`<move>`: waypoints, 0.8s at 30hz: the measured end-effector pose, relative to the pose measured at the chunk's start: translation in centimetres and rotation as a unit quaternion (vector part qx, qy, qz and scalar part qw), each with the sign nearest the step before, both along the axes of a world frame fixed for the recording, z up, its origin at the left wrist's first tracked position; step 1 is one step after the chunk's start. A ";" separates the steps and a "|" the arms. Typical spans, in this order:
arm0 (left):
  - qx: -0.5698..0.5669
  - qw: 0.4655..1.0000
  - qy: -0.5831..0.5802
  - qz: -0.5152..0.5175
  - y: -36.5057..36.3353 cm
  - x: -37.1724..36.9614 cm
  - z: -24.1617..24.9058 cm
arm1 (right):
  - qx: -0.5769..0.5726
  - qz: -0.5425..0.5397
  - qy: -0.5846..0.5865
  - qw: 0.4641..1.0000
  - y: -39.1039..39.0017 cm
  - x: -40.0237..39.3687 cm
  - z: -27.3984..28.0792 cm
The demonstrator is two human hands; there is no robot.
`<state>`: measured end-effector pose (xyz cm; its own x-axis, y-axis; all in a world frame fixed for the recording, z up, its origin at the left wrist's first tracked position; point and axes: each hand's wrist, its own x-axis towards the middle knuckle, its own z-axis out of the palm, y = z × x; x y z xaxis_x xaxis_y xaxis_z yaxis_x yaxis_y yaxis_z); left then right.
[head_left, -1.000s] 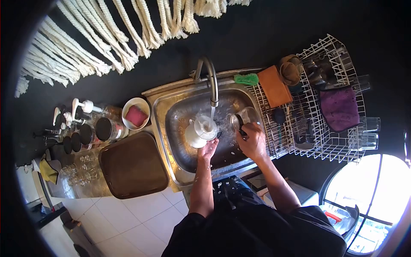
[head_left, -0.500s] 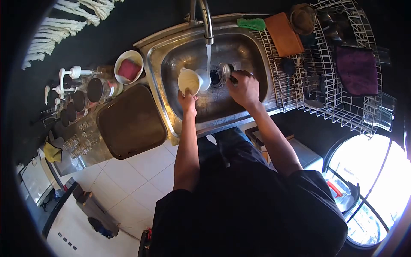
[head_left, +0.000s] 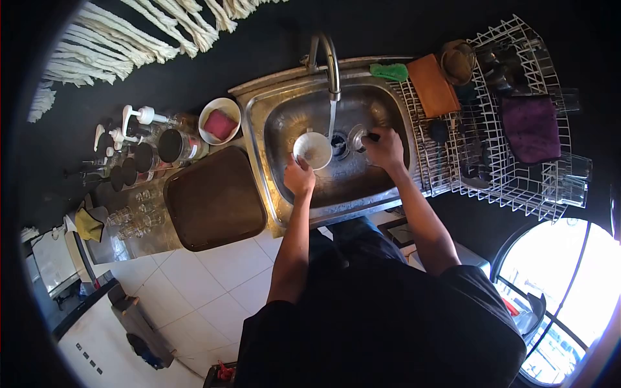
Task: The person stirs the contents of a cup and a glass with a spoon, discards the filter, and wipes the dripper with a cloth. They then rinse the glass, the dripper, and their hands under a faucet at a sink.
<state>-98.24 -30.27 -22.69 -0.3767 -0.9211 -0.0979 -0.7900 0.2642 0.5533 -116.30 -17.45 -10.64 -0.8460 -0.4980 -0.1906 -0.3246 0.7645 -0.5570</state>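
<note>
My left hand (head_left: 299,176) is closed on the near rim of a white cup (head_left: 313,147), its thumb at the edge. The cup tilts so that its pale inside faces up, with a brownish patch at the bottom. On the right, my right hand (head_left: 386,149) grips a small round shiny piece (head_left: 357,138) with a dark handle; its exact kind is not clear. Both are held over the steel sink (head_left: 284,200). Water (head_left: 332,119) runs from the tap (head_left: 334,77) between the cup and the round piece, near the drain (head_left: 339,143).
Left of the sink are a bowl (head_left: 209,134) with a red sponge (head_left: 220,124), a brown tray (head_left: 215,200), jars and pump bottles. To the right stands a wire dish rack (head_left: 511,191) with a purple cloth (head_left: 532,129). A green sponge (head_left: 389,72) lies behind the sink.
The cup has turned so its opening faces up more, and it is out of the water stream. The right hand still holds the round piece. The view has shifted.
</note>
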 end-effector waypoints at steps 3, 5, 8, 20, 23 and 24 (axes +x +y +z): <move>0.032 0.999 0.040 0.006 0.6 -1.0 -0.8 | -0.177 -0.014 -0.019 0.984 0.9 0.5 -0.5; 0.048 0.997 0.049 0.021 1.0 -1.3 -1.4 | -0.271 -0.040 -0.110 0.956 0.7 1.2 -1.1; 0.066 0.995 0.056 0.051 1.3 -1.5 -0.4 | -0.367 -0.071 -0.230 0.898 0.2 1.4 -3.4; 0.056 0.997 0.022 0.055 -1.0 1.8 0.0 | -0.461 -0.124 -0.292 0.829 -1.0 3.4 -7.0; -0.002 0.999 -0.025 0.044 -1.8 1.3 1.7 | -0.461 -0.095 -0.285 0.835 -1.8 3.9 -6.6; -0.001 0.999 -0.017 0.029 -2.2 1.1 2.7 | -0.485 -0.120 -0.298 0.813 -1.9 3.6 -6.3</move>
<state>-97.19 -32.50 -19.99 -0.3196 -0.9414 -0.1080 -0.8222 0.2188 0.5255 -112.66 -19.34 -16.95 -0.8428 -0.4920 -0.2181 0.3174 -0.1270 -0.9398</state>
